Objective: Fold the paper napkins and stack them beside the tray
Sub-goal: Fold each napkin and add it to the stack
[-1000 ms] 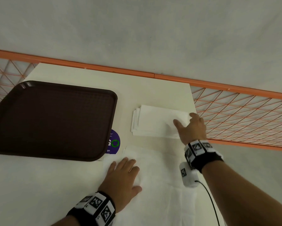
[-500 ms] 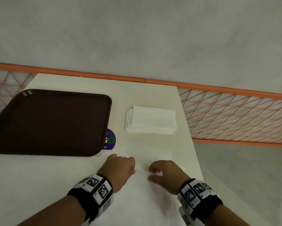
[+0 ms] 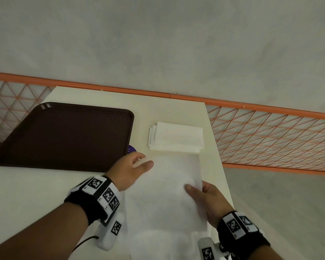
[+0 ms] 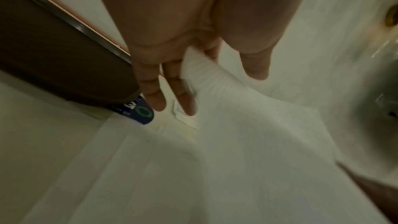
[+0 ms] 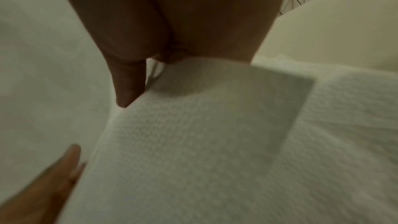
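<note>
An unfolded white napkin is held up over the table's near right part. My left hand pinches its far left corner, thumb on top; in the left wrist view the paper runs between thumb and fingers. My right hand pinches the right edge, thumb on top, the other fingers hidden under the sheet. A stack of folded napkins lies right of the dark brown tray, just beyond the held sheet.
More flat white paper lies under the held napkin at the near edge. A purple sticker peeks out by the tray's corner. The table's right edge is close, with orange mesh railing beyond.
My right hand left the folded stack and came back to the near napkin. Both hands closed on that napkin and now hold it raised off the table.
</note>
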### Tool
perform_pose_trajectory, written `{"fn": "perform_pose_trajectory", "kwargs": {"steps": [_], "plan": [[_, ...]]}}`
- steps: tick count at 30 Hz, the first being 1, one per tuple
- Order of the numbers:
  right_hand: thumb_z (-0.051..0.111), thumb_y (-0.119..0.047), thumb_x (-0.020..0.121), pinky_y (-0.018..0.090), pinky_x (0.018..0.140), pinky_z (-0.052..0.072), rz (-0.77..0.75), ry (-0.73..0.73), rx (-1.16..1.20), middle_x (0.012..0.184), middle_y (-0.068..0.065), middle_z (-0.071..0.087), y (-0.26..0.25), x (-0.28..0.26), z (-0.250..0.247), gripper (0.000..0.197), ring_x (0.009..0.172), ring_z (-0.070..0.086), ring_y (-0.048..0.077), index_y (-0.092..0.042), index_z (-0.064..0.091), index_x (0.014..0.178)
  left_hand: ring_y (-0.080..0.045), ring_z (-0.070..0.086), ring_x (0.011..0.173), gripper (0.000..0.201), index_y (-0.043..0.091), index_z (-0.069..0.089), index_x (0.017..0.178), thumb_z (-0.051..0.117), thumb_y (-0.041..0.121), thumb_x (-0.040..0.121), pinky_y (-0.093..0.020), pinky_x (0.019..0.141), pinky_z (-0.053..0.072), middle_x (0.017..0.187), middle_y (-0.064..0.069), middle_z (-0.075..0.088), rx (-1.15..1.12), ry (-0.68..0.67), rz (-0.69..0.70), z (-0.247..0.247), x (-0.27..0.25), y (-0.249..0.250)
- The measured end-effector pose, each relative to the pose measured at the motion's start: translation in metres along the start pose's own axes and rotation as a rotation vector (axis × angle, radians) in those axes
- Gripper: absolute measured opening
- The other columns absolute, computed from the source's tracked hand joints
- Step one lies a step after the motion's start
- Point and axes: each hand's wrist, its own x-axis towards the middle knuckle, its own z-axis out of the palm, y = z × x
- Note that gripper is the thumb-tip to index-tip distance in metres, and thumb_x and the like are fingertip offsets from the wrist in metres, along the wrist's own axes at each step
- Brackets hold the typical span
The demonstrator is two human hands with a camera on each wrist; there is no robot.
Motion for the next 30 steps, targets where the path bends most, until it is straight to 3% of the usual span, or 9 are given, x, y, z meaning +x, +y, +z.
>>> {"fn": "perform_pose_trajectory", "kwargs": {"steps": [4,8,13,17,19,22,24,27,30], "plan": [[0.077,-0.026,0.071,0.057,0.086,0.053,-0.027,0.047,0.094,0.105,0.029,0.068,-0.015,0.003,-0.007,0.045,0.089,0.067,0.041,0.005,0.067,0.104,-0.021,0.06,0.112,0.08,0.022,0.05,0.131,0.059,0.074,0.071,-0.043,0.099,0.047,0.124,-0.003,0.062,-0.343,-0.002,-0.302,0.014,-0.003,-0.021],[0.078,-0.028,0.078,0.056,0.089,0.053,-0.035,0.091,0.072,0.104,0.023,0.071,-0.018,0.005,-0.011,0.039,0.096,0.068,0.042,-0.001,0.069,0.106,-0.029,0.067,0.1,0.055,0.017,0.043,0.138,0.064,0.033,0.089,-0.044,0.084,0.055,0.117,-0.012,0.066,-0.749,-0.01,-0.358,0.024,-0.008,-0.019],[0.068,-0.021,0.088,0.042,0.074,0.055,-0.066,0.229,-0.001,0.094,0.015,0.072,-0.017,0.007,-0.007,0.021,0.076,0.067,0.026,-0.011,0.066,0.106,-0.022,0.062,0.106,0.064,0.027,0.037,0.145,0.064,0.015,0.089,-0.047,0.099,0.048,0.106,-0.003,0.067,-0.526,0.164,-0.212,0.022,-0.006,-0.012],[0.074,-0.026,0.084,0.049,0.082,0.058,-0.13,0.268,-0.153,0.099,0.014,0.07,-0.018,0.01,-0.011,0.069,0.093,0.07,0.026,-0.031,0.036,0.141,-0.011,0.059,0.09,0.057,0.032,0.04,0.143,0.061,0.02,0.09,-0.037,0.096,0.048,0.094,0.008,0.066,-0.356,0.24,-0.115,0.016,-0.007,-0.004],[0.077,-0.025,0.08,0.047,0.082,0.058,-0.196,0.234,-0.236,0.097,0.011,0.072,-0.021,0.009,-0.013,0.08,0.092,0.07,0.024,-0.044,0.03,0.143,-0.01,0.059,0.084,0.052,0.033,0.043,0.14,0.06,0.026,0.092,-0.032,0.087,0.047,0.096,0.004,0.067,-0.352,0.227,-0.068,0.014,-0.008,0.0],[0.079,-0.014,0.077,0.036,0.078,0.058,-0.264,0.169,-0.325,0.099,0.008,0.071,-0.032,0.004,-0.01,0.065,0.087,0.07,0.023,-0.04,0.051,0.129,-0.005,0.058,0.106,0.044,0.034,0.056,0.127,0.07,0.03,0.085,-0.022,0.09,0.044,0.121,0.0,0.062,-0.38,0.107,0.002,0.012,-0.007,0.002],[0.08,-0.009,0.075,0.029,0.075,0.057,-0.287,0.141,-0.359,0.103,0.007,0.069,-0.039,0.001,-0.007,0.052,0.085,0.069,0.021,-0.039,0.062,0.113,-0.013,0.062,0.107,0.044,0.041,0.064,0.111,0.08,0.033,0.071,-0.033,0.094,0.05,0.124,-0.001,0.063,-0.36,0.019,0.003,0.01,-0.008,0.004],[0.084,-0.008,0.07,0.029,0.08,0.057,-0.273,0.119,-0.377,0.106,0.004,0.068,-0.042,-0.001,-0.008,0.052,0.088,0.069,0.021,-0.036,0.065,0.109,-0.03,0.066,0.08,0.047,0.041,0.065,0.106,0.08,0.023,0.066,-0.045,0.086,0.056,0.088,-0.004,0.072,-0.244,-0.012,-0.023,0.007,-0.009,0.006],[0.086,-0.008,0.066,0.035,0.088,0.056,-0.252,0.09,-0.427,0.112,0.002,0.067,-0.042,-0.003,-0.011,0.059,0.094,0.069,0.022,-0.036,0.065,0.114,-0.005,0.045,0.042,0.043,0.028,0.064,0.112,0.069,0.001,0.079,-0.023,0.055,0.048,0.05,0.012,0.05,-0.149,0.012,-0.011,0.008,-0.008,0.004]]}}
